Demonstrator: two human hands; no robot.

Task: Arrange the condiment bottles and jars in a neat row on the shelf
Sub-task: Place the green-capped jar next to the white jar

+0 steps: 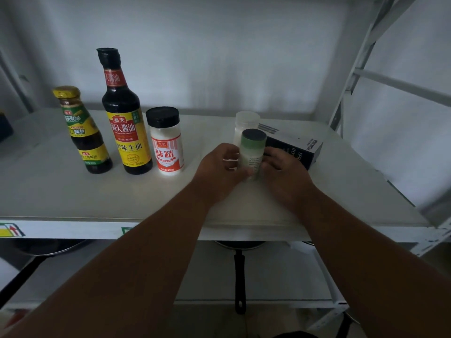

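Gripping a small green-banded shaker bottle (252,152) with a black cap, a person's left hand (220,170) and right hand (284,172) close around it from either side, fingers curled against its lower body, near the middle of a white shelf (73,191) and somewhat toward its right end. The bottle stands upright, though its base is hidden behind the fingers, so contact with the shelf cannot be told. Directly behind it, toward the back edge, stands a pale translucent jar (246,124) with a frosted lid. A dark carton (296,148) lies flat just to the right, toward the shelf's right edge, partly behind the right hand. Along the left half, three containers stand upright, close together: a small oyster sauce bottle (84,132) with a gold cap nearest the left end, a tall soy sauce bottle (123,118), then a white MSG jar (167,142) with a black lid. Below the front edge, a black pan handle (239,281) hangs down.
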